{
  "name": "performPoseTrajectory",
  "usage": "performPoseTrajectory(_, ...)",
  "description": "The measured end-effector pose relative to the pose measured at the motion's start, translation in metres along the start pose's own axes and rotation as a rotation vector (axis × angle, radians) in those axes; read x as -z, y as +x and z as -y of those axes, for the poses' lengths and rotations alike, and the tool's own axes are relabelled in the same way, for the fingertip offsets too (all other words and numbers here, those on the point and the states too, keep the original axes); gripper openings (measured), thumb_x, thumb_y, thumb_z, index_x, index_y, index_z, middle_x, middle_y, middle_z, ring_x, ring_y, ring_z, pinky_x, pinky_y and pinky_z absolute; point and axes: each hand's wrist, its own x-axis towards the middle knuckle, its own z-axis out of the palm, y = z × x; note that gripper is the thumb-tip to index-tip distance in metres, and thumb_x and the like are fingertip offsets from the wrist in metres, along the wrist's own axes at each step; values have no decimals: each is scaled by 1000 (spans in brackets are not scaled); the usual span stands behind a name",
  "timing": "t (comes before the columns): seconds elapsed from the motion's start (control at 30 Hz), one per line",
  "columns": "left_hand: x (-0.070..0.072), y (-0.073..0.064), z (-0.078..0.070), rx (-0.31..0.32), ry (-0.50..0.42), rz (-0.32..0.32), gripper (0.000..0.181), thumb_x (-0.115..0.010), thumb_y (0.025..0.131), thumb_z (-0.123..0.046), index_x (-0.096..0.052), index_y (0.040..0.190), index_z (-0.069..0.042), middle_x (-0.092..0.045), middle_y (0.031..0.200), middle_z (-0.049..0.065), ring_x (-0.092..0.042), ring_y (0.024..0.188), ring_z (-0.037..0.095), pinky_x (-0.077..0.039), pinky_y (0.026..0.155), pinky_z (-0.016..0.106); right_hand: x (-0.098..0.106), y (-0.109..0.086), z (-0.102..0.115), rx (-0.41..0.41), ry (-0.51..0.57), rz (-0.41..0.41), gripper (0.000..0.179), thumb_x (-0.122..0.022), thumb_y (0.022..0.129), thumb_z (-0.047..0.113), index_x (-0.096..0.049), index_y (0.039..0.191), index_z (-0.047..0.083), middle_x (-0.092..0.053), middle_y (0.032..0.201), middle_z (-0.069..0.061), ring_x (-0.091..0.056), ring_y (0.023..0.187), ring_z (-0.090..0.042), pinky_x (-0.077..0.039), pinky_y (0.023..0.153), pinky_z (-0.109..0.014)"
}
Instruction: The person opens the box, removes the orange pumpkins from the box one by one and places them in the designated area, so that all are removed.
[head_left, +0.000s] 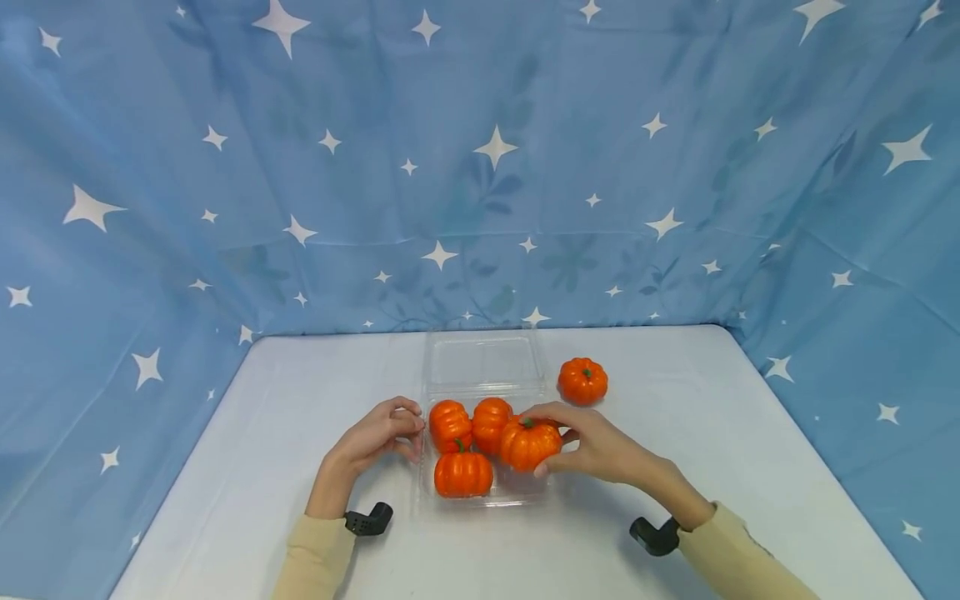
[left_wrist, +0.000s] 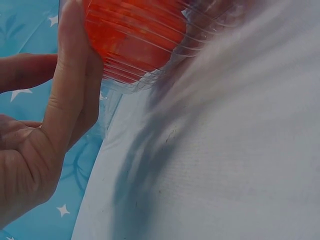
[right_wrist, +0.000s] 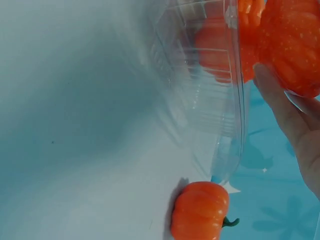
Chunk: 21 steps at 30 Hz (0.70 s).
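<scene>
My right hand point(head_left: 606, 448) grips a small orange pumpkin point(head_left: 528, 447) over the right half of a clear plastic box point(head_left: 517, 502). In the right wrist view, fingers and thumb lie against this pumpkin point(right_wrist: 292, 45), above the level of the rim. Three more pumpkins sit inside: one at the back left point(head_left: 450, 425), one at the back middle point(head_left: 491, 423) and one at the front left point(head_left: 462, 476). At the box's left wall is my left hand point(head_left: 378, 437); the left wrist view shows its long fingers point(left_wrist: 72, 75) fairly straight along the plastic side.
The box's hinged clear lid point(head_left: 486, 364) is folded back flat behind it. Another orange pumpkin point(head_left: 582, 382) with a green stem lies on the white table point(head_left: 660, 375), right of the lid. A blue curtain with white stars point(head_left: 480, 200) hangs around the table.
</scene>
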Motion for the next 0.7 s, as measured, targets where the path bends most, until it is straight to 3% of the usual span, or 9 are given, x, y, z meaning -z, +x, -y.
performPoseTrajectory(0.33, -1, -1, 0, 10, 20, -16, 29, -52, 100, -2, -39, 123, 11, -64, 77, 8, -64, 68, 19, -63, 66, 37, 2, -5, -7, 38, -27, -71, 58, -85, 84, 39, -63, 135, 22, -65, 135, 0, -63, 117, -21, -59, 91, -33)
performPoseTrajectory(0.7, -4, 0, -2, 18, 30, -25, 32, -51, 100, -1, -37, 126, 14, -64, 77, 7, -65, 69, 18, -63, 68, 38, 9, -9, -12, 2, -57, -98, 54, -87, 82, 24, -64, 131, 24, -59, 146, -6, -54, 134, -36, -57, 97, -35)
